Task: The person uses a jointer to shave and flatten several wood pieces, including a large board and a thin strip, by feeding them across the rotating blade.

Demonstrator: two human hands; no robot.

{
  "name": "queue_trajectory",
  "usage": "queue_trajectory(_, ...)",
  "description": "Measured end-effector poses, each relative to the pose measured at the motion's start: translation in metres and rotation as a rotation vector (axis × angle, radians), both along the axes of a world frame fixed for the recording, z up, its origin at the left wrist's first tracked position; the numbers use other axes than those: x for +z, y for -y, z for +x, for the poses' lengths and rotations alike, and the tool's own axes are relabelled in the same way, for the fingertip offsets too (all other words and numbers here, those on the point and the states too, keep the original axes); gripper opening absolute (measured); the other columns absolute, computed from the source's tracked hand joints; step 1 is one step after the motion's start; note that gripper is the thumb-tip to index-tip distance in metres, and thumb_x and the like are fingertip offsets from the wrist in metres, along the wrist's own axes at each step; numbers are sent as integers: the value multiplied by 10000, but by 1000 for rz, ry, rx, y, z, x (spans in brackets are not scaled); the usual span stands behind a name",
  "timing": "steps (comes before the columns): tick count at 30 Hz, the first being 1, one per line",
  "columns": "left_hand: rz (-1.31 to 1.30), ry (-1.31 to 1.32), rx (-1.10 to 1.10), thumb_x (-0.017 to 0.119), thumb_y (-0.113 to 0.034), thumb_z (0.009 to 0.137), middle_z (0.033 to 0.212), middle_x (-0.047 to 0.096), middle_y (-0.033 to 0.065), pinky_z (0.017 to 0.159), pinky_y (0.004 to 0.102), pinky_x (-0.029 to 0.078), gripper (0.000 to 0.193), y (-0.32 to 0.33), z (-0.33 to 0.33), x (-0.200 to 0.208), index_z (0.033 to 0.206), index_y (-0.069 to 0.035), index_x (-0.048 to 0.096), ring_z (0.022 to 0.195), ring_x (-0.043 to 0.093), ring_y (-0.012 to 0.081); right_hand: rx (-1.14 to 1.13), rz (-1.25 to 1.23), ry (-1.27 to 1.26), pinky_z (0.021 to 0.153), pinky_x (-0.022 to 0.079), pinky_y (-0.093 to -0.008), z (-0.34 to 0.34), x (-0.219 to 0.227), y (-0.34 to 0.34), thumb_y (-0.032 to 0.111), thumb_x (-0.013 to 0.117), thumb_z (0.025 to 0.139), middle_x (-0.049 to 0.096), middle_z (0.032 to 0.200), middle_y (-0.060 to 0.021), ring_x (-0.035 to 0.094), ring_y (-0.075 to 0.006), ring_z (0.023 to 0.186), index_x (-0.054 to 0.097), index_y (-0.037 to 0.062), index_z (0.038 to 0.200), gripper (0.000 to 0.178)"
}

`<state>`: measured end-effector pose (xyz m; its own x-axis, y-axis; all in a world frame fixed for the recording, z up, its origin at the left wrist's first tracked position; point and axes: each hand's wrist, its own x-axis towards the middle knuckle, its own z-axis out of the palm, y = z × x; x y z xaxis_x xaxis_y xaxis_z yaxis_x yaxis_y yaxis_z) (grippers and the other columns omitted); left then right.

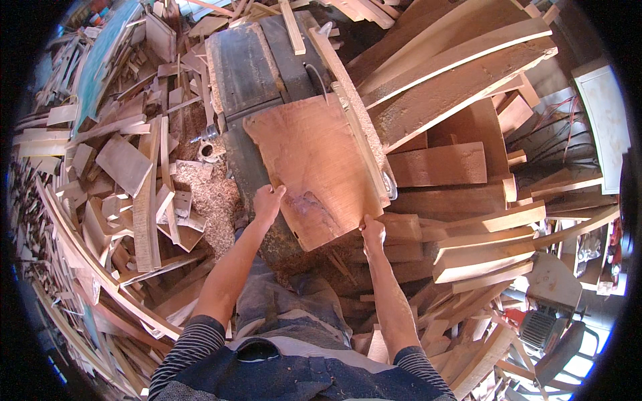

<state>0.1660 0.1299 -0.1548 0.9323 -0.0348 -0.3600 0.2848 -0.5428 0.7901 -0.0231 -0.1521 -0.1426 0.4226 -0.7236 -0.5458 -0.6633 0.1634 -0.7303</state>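
A wide reddish-brown wooden board [317, 154] lies flat on the dark metal table of a woodworking machine [247, 73]. Its left edge is wavy, and a dark rough patch marks its near part. My left hand [269, 204] is closed on that left edge, near the front. At the near right corner, my right hand [372, 234] grips the board with the fingers partly hidden. Along the board's right side runs a long wooden fence [354, 120]. Just beyond the far edge stands a thin curved dark piece [317, 80]; whether a blade is there I cannot tell.
Sawdust and shavings [207, 200] heap up left of the machine. Offcuts [127, 164] lie piled across the left. Thick planks [461, 87] are stacked close on the right. A narrow wood strip [292, 27] rests on the table's far end. A motor [538, 329] sits at lower right.
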Motion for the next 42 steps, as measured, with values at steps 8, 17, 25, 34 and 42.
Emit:
queue_trajectory(8, -50, -78, 80, 750, -374, 884, 644, 518, 165, 628, 483, 398, 492, -2, 11, 7, 688, 19, 529, 621, 526, 282, 6, 8, -41, 516, 372, -363, 16, -7, 1, 230, 636, 944, 596, 599, -41, 500, -140, 537, 627, 40, 606, 388)
queue_trajectory(17, -55, -32, 99, 758, -342, 886, 686, 601, 173, 660, 471, 444, 445, 2, 17, 12, 729, 39, 589, 655, 577, 286, -69, 63, 99, 498, 334, -341, 25, -14, 0, 224, 627, 944, 572, 587, -30, 471, -122, 519, 612, 47, 602, 385)
queue_trajectory(25, -104, -26, 201, 786, -281, 862, 705, 598, 151, 673, 436, 465, 396, -5, 23, -4, 758, 44, 585, 684, 564, 219, -65, 76, 31, 473, 301, -335, 43, 5, -11, 271, 658, 969, 530, 562, -11, 433, -117, 484, 600, 68, 595, 430)
queue_trajectory(34, -401, -70, 251, 723, -70, 886, 771, 549, 11, 666, 337, 417, 249, 5, 13, 14, 774, 4, 513, 751, 474, 115, -130, 97, 152, 447, 298, -329, 51, -7, -6, 304, 700, 951, 539, 543, -22, 438, -121, 455, 629, 53, 623, 419)
queue_trajectory(42, -351, -266, 121, 737, -103, 913, 791, 561, 25, 618, 335, 446, 264, -9, -55, 28, 819, -15, 507, 727, 540, 117, -84, 85, 125, 476, 336, -336, 60, -11, -4, 253, 676, 926, 580, 582, -32, 471, -128, 492, 643, 40, 637, 361)
